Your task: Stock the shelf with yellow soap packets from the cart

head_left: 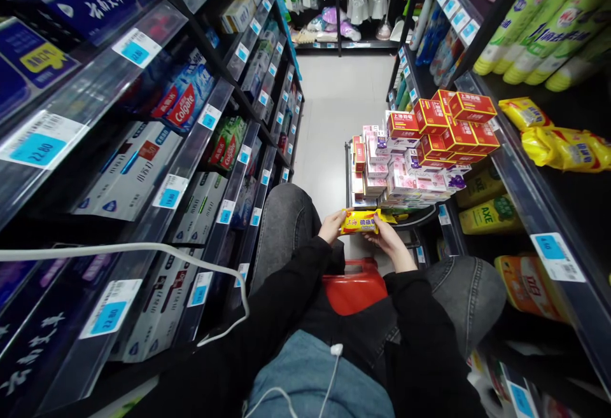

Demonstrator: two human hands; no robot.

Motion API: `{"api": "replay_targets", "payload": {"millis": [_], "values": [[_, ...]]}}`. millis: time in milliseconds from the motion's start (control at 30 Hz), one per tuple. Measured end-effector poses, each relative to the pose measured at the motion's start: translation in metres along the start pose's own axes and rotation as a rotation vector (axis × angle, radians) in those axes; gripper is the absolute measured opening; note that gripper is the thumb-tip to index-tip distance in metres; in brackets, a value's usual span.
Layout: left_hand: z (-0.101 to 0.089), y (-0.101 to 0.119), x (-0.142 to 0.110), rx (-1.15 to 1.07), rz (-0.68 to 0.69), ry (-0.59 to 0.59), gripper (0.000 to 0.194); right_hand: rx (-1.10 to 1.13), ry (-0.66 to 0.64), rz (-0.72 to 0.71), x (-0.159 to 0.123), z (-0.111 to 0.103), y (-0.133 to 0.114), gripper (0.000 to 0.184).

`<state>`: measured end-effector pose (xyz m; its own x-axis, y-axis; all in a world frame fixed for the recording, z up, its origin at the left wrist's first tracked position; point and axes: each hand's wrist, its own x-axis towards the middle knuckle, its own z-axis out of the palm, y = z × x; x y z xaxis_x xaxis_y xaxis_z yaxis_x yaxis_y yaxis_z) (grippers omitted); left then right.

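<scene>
Head view | my left hand (331, 227) and right hand (390, 240): fingers clamped on opposite ends of the yellow sulfur-soap packet (360, 221), between twelve and one o'clock from my lap, apparently keeping its print face-up | one o'clock: red medicated-soap boxes (432, 116) atop pink-and-white cartons (405, 179), probably saving space
</scene>
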<state>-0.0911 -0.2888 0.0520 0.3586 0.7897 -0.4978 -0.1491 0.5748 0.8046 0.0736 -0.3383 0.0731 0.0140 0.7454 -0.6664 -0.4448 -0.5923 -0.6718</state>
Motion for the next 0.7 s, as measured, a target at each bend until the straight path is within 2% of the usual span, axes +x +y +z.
{"api": "replay_targets", "payload": {"millis": [467,700], "values": [[-0.0017,-0.0024,0.0013,-0.029,0.004,-0.010,0.051,-0.049,-0.036,-0.044,0.0066,-0.0064,0.0064,0.034],[-0.0015,-0.0016,0.0015,-0.036,0.006,-0.009,0.044,-0.035,-0.018,-0.044,0.0062,-0.0060,0.0062,0.033]]}}
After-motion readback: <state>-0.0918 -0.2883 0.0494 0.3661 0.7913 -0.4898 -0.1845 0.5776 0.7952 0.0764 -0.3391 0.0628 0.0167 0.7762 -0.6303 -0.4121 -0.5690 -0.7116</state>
